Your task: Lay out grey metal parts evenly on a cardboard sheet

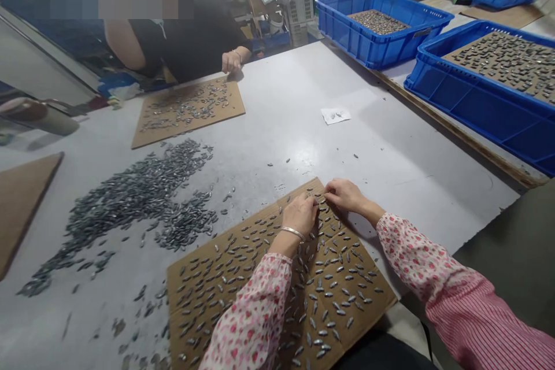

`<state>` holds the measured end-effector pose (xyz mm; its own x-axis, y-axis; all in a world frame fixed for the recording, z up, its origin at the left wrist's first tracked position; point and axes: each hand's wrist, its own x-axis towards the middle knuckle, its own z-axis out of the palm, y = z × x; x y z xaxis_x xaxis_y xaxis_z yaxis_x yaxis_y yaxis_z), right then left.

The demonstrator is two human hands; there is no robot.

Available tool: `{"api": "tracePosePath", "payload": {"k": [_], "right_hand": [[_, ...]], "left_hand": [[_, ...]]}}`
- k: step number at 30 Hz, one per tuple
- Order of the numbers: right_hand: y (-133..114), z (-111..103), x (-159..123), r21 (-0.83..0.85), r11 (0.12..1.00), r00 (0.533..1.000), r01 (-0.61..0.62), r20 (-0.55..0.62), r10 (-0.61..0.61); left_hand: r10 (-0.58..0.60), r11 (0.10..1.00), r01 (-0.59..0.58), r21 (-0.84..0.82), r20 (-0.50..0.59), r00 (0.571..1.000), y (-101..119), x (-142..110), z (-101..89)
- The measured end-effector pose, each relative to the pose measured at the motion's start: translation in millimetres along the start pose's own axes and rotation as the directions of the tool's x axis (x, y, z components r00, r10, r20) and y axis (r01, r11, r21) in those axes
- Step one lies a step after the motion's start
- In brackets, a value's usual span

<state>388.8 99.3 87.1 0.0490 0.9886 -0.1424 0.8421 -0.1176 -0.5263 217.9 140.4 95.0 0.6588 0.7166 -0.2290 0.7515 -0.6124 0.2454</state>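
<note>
ok, your left hand (pixel 300 213) is over the far end of the flat brown cardboard sheet (pixel 368 315), fingers curled down among the small grey metallic spindle-shaped pieces (pixel 350 322) spread across it. your right hand (pixel 344 195) is just beside it, fingertips at the sheet's right edge near the far corner, the rest of the hand out past that edge. grip on the left: fingers bent, tips partly hidden, can't tell if they're apart, together or on a piece. grip on the right: thumb and finger look close, can't tell if a piece is between them.

you've got a thin silver-coloured bangle (pixel 293 233) on the left wrist, and pink-and-white patterned sleeves (pixel 411 248) on both arms.

pieces lie spaced out over most of your sheet, pointing various ways. left of it, a big dark grey heap of the same pieces (pixel 143 191) sits on the white-topped table (pixel 281 87), with strays around.

across from you, a person in a dark top has one hand (pixel 233 62) at the far edge of a second brown board (pixel 236 95), also strewn with pieces. small white paper slip (pixel 336 116) lies right of that; blue plastic crates (pixel 477 110) stand far right, two holding filled boards.
</note>
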Motion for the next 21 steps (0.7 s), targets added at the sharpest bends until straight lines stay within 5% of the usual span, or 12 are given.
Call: {"api": "tracePosePath", "payload": {"k": [5, 11, 16, 21], "right_hand": [[10, 12, -2, 0.020, 0.996, 0.996, 0.090, 0.016, -0.090], [7, 12, -6, 0.037, 0.993, 0.993, 0.116, -0.005, -0.116], [1, 19, -7, 0.034, 0.982, 0.983, 0.185, -0.020, -0.185], [-15, 26, -6, -0.092, 0.952, 0.956, 0.294, 0.017, -0.293]], "left_hand": [[-0.019, 1.000, 0.018, -0.020, -0.063, 0.998, -4, 3, 7.1], [-0.165, 0.979, 0.134, -0.156, -0.207, 0.964, -34, -6, 0.7], [-0.122, 0.979, 0.101, -0.177, -0.112, 0.986, -35, -26, -21.4], [-0.056, 0.991, 0.045, -0.125, -0.086, 0.995, -22, -29, -11.3]]}}
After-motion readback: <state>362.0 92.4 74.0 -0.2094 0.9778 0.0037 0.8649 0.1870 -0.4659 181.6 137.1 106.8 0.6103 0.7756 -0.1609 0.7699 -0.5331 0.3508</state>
